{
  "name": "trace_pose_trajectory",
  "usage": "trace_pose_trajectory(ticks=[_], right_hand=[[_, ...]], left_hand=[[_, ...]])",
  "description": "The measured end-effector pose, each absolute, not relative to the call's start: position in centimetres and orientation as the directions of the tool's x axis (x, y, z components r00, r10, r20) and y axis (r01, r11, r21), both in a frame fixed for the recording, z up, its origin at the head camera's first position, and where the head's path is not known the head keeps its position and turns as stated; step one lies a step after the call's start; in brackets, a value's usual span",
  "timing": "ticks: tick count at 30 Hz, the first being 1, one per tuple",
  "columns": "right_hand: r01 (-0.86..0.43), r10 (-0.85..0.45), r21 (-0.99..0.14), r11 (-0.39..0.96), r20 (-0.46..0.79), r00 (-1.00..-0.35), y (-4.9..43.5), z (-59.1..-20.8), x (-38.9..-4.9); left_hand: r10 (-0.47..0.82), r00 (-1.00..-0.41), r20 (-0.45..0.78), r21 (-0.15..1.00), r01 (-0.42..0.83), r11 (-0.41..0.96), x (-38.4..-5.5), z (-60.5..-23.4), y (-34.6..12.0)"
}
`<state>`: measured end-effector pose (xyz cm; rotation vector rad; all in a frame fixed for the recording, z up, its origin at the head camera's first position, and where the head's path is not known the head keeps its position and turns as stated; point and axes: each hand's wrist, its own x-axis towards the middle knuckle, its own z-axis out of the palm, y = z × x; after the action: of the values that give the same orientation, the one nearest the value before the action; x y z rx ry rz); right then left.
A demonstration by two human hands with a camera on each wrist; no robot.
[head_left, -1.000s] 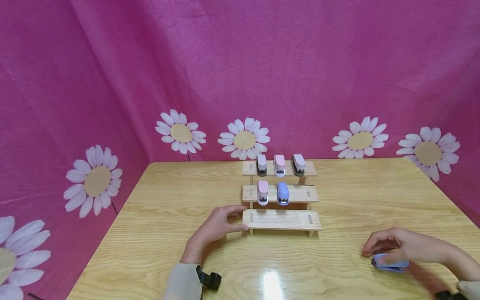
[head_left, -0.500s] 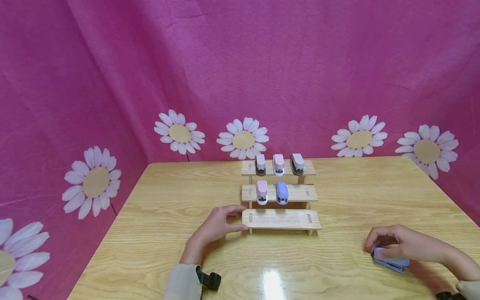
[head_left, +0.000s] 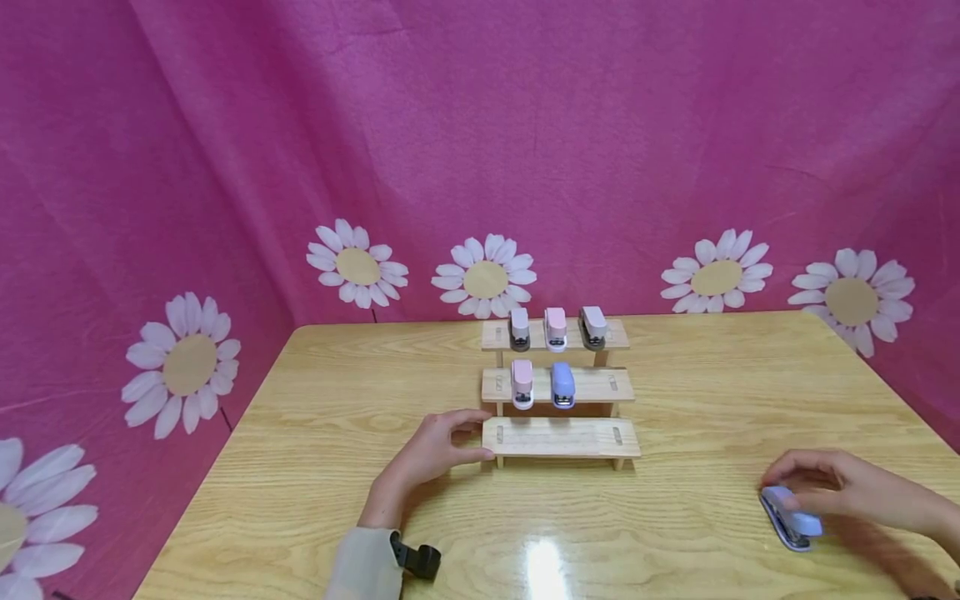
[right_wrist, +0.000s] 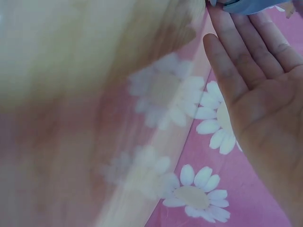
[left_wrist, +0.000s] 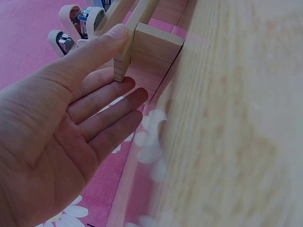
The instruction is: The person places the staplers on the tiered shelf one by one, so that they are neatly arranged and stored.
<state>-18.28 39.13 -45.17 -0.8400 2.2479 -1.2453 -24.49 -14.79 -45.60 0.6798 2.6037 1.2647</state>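
Note:
A three-tier wooden stand sits mid-table. My left hand grips the left end of its lowest board, thumb at the front corner and index finger at the rear; in the left wrist view the other fingers extend past the board end. Over at the right, my right hand holds a light blue mini stapler between thumb and fingers, tilted, low over the table. Only a bit of that stapler shows at the top of the right wrist view.
The middle tier bears a pink stapler and a blue stapler. On the top tier are a pink stapler and two greyish ones with dark bases. A pink flowered cloth hangs behind the wooden table.
My right hand has turned the light blue stapler from lying sideways to pointing more toward the front, shifting slightly right. The left hand keeps its grip on the stand.

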Motion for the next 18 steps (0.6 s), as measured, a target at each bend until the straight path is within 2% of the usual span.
trace_pose_trajectory(ticks=[4, 12, 18], right_hand=[[-0.303, -0.698, -0.873, 0.382, -0.058, -0.714, 39.8, -45.7, -17.7], [-0.333, -0.587, -0.737, 0.588, -0.106, -0.802, 40.1, -46.3, -16.9], [-0.448, -0.593, -0.701, 0.555, 0.044, -0.804, 39.4, -46.3, -16.5]], left_hand=[[0.471, -0.881, 0.047, 0.775, 0.329, 0.540, -24.4, -45.5, -14.8], [0.470, -0.882, 0.041, 0.771, 0.327, 0.547, -24.5, -45.4, -14.7], [0.464, -0.885, 0.032, 0.767, 0.319, 0.556, -24.5, -45.3, -14.7]])
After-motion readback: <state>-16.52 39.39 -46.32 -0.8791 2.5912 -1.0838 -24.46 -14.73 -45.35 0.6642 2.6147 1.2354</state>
